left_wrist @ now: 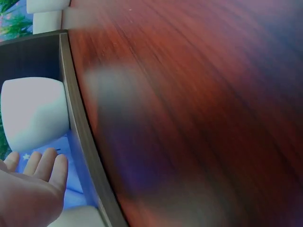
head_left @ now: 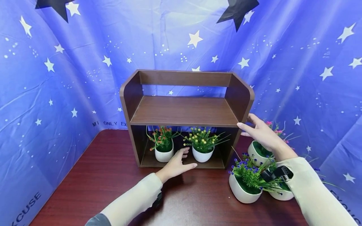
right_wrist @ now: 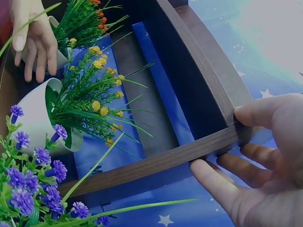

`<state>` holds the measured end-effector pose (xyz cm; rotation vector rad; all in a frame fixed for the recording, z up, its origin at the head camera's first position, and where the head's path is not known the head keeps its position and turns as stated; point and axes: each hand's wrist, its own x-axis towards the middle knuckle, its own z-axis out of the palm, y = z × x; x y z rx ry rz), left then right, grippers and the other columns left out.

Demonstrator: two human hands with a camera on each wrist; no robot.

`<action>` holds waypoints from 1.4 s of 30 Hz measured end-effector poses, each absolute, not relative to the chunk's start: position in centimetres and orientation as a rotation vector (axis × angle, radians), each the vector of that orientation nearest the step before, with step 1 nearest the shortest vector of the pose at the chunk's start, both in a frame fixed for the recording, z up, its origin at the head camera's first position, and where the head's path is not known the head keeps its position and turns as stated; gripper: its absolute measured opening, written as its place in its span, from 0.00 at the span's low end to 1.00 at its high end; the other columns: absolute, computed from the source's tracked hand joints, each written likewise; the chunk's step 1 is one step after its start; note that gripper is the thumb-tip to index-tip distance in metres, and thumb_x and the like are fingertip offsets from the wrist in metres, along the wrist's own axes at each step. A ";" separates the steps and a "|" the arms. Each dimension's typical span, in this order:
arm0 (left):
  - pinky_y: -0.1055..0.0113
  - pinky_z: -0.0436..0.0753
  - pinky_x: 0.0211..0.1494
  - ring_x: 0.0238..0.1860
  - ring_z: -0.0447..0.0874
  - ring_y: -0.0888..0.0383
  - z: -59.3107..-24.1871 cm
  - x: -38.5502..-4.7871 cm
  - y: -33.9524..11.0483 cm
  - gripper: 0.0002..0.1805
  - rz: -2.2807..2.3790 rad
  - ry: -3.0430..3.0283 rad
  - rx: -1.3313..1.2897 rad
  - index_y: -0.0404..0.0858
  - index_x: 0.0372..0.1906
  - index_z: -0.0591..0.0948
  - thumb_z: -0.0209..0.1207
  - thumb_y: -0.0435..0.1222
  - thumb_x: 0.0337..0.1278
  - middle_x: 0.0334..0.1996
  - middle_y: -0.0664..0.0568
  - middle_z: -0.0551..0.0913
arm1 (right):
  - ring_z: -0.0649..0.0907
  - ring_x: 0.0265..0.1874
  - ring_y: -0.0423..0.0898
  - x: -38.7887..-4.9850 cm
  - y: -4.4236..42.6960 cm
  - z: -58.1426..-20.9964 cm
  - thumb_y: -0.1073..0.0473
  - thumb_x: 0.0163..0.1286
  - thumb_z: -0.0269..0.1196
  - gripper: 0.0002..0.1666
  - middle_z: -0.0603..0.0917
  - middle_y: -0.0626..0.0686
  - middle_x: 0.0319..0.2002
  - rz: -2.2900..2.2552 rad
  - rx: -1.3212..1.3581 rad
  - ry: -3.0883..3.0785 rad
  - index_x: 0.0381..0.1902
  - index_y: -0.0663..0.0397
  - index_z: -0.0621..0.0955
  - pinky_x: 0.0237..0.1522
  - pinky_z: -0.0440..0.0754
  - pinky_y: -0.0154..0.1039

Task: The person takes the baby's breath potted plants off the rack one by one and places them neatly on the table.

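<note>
A dark brown wooden two-tier shelf stands on the table. In its lower compartment are two white pots, one with orange flowers and one with yellow flowers. My left hand is in front of the opening between these pots, fingers spread and holding nothing. The left wrist view shows its fingertips just beside a white pot. My right hand holds the shelf's right side panel, thumb on the front edge and fingers on the outer face, as the right wrist view also shows.
Right of the shelf, on the reddish-brown table, stand a white pot with purple flowers, another with pink flowers and a third pot partly behind the right wrist. A blue star-patterned curtain surrounds the table.
</note>
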<state>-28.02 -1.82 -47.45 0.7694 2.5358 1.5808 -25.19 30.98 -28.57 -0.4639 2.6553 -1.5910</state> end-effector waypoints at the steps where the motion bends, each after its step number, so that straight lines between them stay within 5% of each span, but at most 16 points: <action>1: 0.48 0.76 0.62 0.65 0.73 0.44 -47.5 -28.2 -1.6 0.46 1.587 2.542 0.748 0.35 0.74 0.62 0.69 0.51 0.57 0.68 0.37 0.69 | 0.64 0.69 0.65 -25.2 30.9 -28.6 0.48 0.79 0.55 0.39 0.57 0.68 0.72 -1.587 -0.463 2.656 0.75 0.65 0.54 0.59 0.76 0.48; 11: 0.49 0.75 0.63 0.65 0.72 0.41 -48.1 -30.3 0.8 0.47 1.730 2.476 0.639 0.32 0.74 0.62 0.72 0.45 0.54 0.66 0.36 0.69 | 0.66 0.68 0.66 -25.4 31.0 -28.6 0.47 0.79 0.55 0.39 0.58 0.68 0.71 -1.572 -0.457 2.673 0.74 0.64 0.55 0.53 0.80 0.36; 42: 0.56 0.73 0.64 0.61 0.74 0.52 -48.8 -31.9 3.6 0.42 1.890 2.450 0.555 0.39 0.67 0.69 0.76 0.44 0.47 0.60 0.46 0.77 | 0.68 0.66 0.64 -25.6 31.3 -28.8 0.46 0.79 0.55 0.38 0.61 0.67 0.69 -1.564 -0.470 2.689 0.73 0.63 0.56 0.54 0.80 0.40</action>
